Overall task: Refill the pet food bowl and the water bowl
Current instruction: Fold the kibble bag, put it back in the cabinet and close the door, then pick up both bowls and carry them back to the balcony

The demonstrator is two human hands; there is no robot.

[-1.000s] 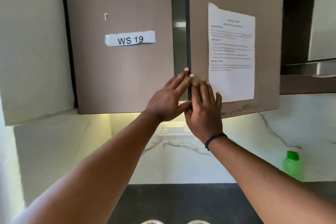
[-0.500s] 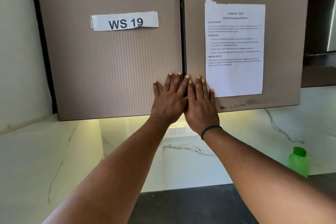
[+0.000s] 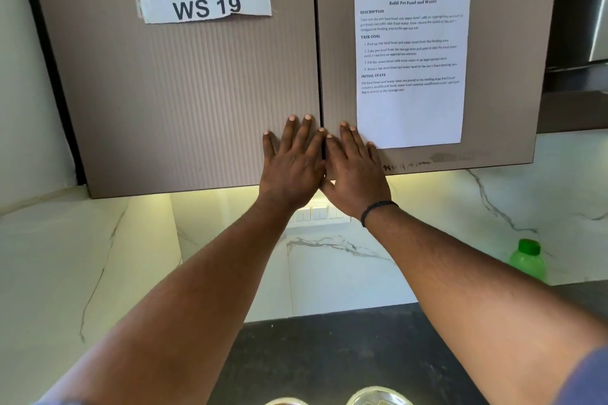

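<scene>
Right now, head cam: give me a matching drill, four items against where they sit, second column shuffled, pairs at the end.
Items:
1. WS 19 label
2. task sheet
3. green bottle
4. wristband

Places:
A. on the right wrist
B. on the left cabinet door
C. on the counter by the marble wall, far right
D. on the right cabinet door

Pairs: 1-B, 2-D, 3-C, 4-A

Both hands, left hand and right hand, lie flat against the doors at the seam.
</scene>
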